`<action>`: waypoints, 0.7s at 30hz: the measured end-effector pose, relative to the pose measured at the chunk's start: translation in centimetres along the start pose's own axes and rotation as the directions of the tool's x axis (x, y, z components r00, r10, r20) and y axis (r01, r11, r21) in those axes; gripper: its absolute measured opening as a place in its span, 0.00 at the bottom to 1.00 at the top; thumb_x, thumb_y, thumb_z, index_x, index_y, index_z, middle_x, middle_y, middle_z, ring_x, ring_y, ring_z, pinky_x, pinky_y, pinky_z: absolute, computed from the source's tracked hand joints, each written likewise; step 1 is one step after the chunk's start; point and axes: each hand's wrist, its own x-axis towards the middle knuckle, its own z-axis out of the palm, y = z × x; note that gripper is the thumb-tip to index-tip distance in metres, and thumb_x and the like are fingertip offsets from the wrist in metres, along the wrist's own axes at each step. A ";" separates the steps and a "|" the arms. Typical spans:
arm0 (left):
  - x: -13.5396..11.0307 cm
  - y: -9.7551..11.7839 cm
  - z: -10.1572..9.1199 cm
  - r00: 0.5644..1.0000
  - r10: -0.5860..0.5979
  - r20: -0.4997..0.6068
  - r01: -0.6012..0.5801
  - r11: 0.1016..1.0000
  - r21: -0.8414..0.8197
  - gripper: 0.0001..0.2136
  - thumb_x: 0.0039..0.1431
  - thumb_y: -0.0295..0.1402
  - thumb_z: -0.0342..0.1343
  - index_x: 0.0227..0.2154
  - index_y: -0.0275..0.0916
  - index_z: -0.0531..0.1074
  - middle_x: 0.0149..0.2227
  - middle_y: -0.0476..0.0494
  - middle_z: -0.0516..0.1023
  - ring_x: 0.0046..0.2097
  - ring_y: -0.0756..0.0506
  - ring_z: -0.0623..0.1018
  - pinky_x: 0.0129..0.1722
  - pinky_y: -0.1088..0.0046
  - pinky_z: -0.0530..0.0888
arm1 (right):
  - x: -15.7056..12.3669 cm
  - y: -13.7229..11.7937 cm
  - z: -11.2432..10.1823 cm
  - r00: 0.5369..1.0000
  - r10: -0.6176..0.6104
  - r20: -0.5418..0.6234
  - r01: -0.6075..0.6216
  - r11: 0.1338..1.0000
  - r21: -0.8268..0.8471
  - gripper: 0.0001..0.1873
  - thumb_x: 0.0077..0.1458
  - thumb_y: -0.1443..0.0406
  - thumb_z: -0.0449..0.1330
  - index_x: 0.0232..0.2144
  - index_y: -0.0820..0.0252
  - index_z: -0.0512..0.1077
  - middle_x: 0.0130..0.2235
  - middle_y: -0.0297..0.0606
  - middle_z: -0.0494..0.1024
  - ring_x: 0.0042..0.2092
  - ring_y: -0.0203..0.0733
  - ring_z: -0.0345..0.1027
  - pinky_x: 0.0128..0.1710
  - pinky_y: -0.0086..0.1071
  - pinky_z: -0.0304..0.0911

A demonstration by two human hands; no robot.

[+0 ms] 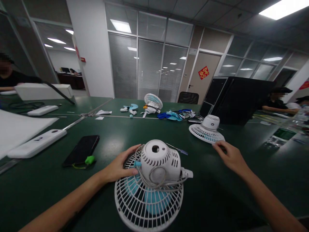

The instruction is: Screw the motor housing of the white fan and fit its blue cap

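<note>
A small white fan (154,180) with blue blades lies face down on the green table (217,193), its motor housing up and its cable wound round the housing. My left hand (119,166) rests open against the left rim of its grille and the housing. My right hand (229,156) lies on the table to the right, fingers curled loosely, just below a second white fan (207,130) that lies face down; I cannot make out anything in it. A thin screwdriver (177,149) with a blue handle lies between the two fans.
A black phone (82,149) with a green tag lies left of the fan, beside a white power strip (36,143). Fan parts, blue gloves and a third fan (152,103) sit further back. A black cabinet (238,100) stands at right. Other people sit at the far left and right.
</note>
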 end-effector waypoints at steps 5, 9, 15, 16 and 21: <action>-0.2 0.4 0.0 0.999 -0.016 -0.049 0.016 1.000 -0.006 0.37 0.46 0.44 0.70 0.60 0.44 0.68 0.63 0.37 0.71 0.63 0.30 0.70 0.64 0.47 0.62 | -0.5 4.4 -0.9 0.984 0.167 -0.056 -0.169 0.985 -0.033 0.22 0.46 0.43 0.51 0.23 0.53 0.69 0.31 0.49 0.79 0.36 0.60 0.74 0.38 0.54 0.69; -0.1 0.3 0.0 0.999 -0.019 -0.035 0.018 1.000 -0.022 0.37 0.46 0.43 0.70 0.60 0.44 0.68 0.63 0.38 0.71 0.63 0.30 0.69 0.65 0.47 0.60 | -2.1 5.3 -1.0 0.980 0.195 0.047 -0.195 0.981 0.011 0.20 0.46 0.44 0.52 0.22 0.51 0.71 0.28 0.46 0.80 0.33 0.58 0.75 0.33 0.50 0.71; -0.1 0.3 0.0 0.999 -0.014 -0.036 0.013 0.999 -0.030 0.36 0.47 0.43 0.70 0.60 0.45 0.68 0.63 0.38 0.71 0.62 0.30 0.70 0.64 0.47 0.62 | -4.4 -1.3 2.2 0.962 -0.034 0.272 -0.029 0.974 0.223 0.22 0.58 0.46 0.50 0.33 0.53 0.74 0.39 0.42 0.80 0.44 0.52 0.74 0.46 0.45 0.71; -0.1 0.3 0.0 0.999 -0.015 -0.034 0.014 1.000 -0.023 0.36 0.47 0.43 0.70 0.60 0.45 0.68 0.63 0.38 0.71 0.63 0.30 0.70 0.64 0.47 0.62 | -4.7 -2.8 2.9 0.948 -0.093 0.303 0.010 0.964 0.265 0.21 0.59 0.46 0.51 0.33 0.53 0.74 0.41 0.42 0.80 0.46 0.51 0.73 0.48 0.44 0.70; -0.2 0.4 0.0 0.999 -0.016 -0.028 0.016 1.000 0.002 0.37 0.48 0.45 0.69 0.61 0.44 0.67 0.63 0.37 0.70 0.63 0.30 0.69 0.64 0.47 0.61 | -4.9 -7.8 4.2 0.893 -0.247 0.377 0.086 0.914 0.396 0.20 0.63 0.48 0.51 0.36 0.53 0.75 0.41 0.39 0.79 0.44 0.48 0.73 0.46 0.41 0.69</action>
